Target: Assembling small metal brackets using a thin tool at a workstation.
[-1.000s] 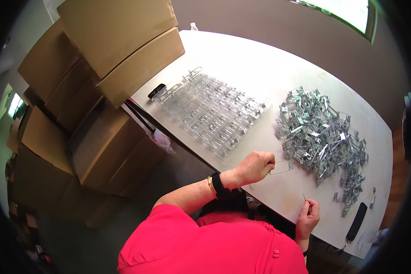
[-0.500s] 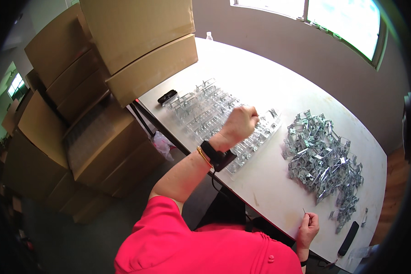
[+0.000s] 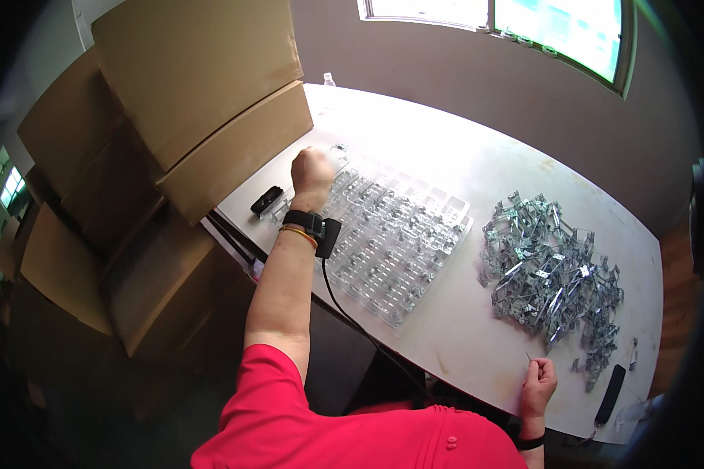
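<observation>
My left hand is over the far left end of a clear plastic compartment tray. Its fingers are curled closed, partly smeared by motion, and hide whatever they may hold. Small shiny metal parts sit in many of the tray's pockets. Near the table's front edge, my right hand pinches a thin sliver-like metal piece, too small to name exactly. Beyond it lies a large heap of silvery metal brackets, just right of the tray.
Stacked cardboard boxes rise along the table's left side. A black object lies by the tray's left end. A black strip-shaped thing and a clear plastic item are at the right. A cable hangs from my left wrist.
My left hand has moved left and away from me, from the tray's right part to its far left end. My right hand keeps its pinch near the front edge. The view has shifted slightly.
</observation>
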A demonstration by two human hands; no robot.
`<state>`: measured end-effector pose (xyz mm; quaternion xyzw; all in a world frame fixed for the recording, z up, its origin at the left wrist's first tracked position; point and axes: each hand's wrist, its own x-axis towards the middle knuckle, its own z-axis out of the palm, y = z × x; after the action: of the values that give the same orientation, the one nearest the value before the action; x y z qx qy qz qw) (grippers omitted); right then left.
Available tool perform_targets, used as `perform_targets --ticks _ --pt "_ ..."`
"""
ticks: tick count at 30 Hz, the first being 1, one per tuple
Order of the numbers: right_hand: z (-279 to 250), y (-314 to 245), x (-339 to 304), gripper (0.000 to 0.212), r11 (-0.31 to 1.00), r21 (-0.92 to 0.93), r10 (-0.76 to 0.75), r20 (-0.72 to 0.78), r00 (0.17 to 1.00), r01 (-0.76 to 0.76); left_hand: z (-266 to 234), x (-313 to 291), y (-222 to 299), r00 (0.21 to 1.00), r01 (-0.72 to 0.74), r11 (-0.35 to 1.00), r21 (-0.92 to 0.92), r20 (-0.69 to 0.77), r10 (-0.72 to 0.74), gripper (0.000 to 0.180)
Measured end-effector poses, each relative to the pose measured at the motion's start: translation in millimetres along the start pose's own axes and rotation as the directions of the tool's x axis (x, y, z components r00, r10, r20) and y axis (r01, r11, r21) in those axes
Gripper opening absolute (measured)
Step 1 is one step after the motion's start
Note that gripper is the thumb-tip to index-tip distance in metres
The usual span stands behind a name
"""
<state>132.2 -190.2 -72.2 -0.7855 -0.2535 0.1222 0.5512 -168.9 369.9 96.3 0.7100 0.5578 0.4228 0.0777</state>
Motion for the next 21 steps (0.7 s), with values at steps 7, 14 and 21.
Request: perform_targets --ticks 7,14,21 --pt "-3.2 21.7 0.8 0.013 0.991 -0.117 -0.062 -0.023 0.998 0.058 53.6 34.1 -22.1 0.996 0.073 0.978 0.195 0.027 -0.079 0.009" --pt "-10.3 15.6 -4.8 0.013 0.994 -0.095 0.049 0.005 0.999 -0.048 94.9 47.1 -23.0 0.966 0.188 0.953 0.238 0.133 -0.224 0.013" --pt "-12.4 7.5 -10.0 0.009 0.991 0.030 0.128 0.023 0.991 -0.129 98.1 43.1 -13.8 0.921 0.256 0.927 0.272 0.223 -0.320 0.019"
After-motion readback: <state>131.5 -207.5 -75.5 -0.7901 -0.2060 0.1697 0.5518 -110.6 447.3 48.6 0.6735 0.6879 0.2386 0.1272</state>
